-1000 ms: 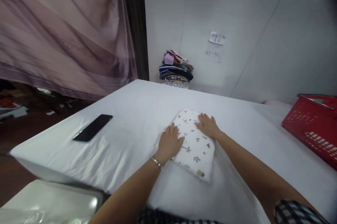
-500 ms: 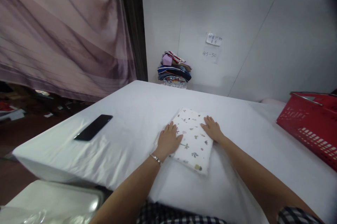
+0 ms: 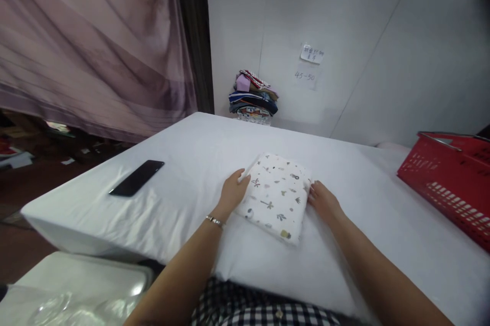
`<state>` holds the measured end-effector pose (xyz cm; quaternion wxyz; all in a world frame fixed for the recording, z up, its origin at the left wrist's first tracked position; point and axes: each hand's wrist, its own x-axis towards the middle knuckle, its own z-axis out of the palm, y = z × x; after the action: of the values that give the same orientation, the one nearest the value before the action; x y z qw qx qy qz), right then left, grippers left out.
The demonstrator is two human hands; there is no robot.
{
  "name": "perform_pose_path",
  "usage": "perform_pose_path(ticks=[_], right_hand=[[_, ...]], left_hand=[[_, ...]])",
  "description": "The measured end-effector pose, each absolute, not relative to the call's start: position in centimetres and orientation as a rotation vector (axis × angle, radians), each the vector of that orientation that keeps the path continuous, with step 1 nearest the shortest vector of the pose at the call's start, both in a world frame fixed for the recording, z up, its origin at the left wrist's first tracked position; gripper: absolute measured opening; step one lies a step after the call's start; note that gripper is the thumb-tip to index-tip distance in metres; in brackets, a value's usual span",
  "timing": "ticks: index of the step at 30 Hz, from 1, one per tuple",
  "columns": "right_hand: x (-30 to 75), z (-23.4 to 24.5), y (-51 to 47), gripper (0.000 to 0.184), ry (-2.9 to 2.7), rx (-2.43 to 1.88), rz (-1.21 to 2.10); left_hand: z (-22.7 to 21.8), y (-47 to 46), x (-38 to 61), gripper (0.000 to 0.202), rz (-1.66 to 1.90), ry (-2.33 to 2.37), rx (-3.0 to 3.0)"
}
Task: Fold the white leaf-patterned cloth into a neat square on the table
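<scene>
A folded white cloth (image 3: 276, 194) with small printed figures lies on the white-covered table (image 3: 191, 163). My left hand (image 3: 233, 191) grips its left edge, thumb on top and fingers curled under. My right hand (image 3: 323, 200) is at the cloth's right edge, fingertips touching or tucked under it; its fingers are partly hidden. A thin bracelet sits on my left wrist.
A black phone (image 3: 137, 178) lies on the table's left side. A red plastic basket (image 3: 447, 178) stands at the right edge. A pile of folded clothes (image 3: 252, 97) sits at the far edge against the white wall. A pink curtain (image 3: 95, 45) hangs at left.
Both hands slid off the top of the folded cloth to its left and right edges. The left hand has closed on the edge.
</scene>
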<state>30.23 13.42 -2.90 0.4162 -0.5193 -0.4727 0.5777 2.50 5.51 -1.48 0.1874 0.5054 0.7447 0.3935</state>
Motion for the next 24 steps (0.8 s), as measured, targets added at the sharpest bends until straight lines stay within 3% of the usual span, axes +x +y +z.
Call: perform_pose_path(ticks=[4, 8, 16, 24], right_hand=[[30.8, -2.2, 10.7, 0.034, -1.024, -1.163, 1.751], [30.5, -1.5, 8.7, 0.029, -0.968, -1.153, 1.881], [29.0, -1.5, 7.6, 0.038, -0.879, -1.217, 2.031], [28.8, -0.9, 7.7, 0.046, -0.999, -1.318, 1.860]], left_hand=[[-1.3, 5.6, 1.3, 0.043, 1.004, 2.102, 1.349], [-1.3, 5.4, 0.8, 0.041, 0.849, 2.116, 1.378], [-1.5, 5.2, -0.2, 0.049, 0.874, 1.999, 1.320], [-1.0, 4.6, -0.3, 0.056, 0.849, 1.637, 1.125]])
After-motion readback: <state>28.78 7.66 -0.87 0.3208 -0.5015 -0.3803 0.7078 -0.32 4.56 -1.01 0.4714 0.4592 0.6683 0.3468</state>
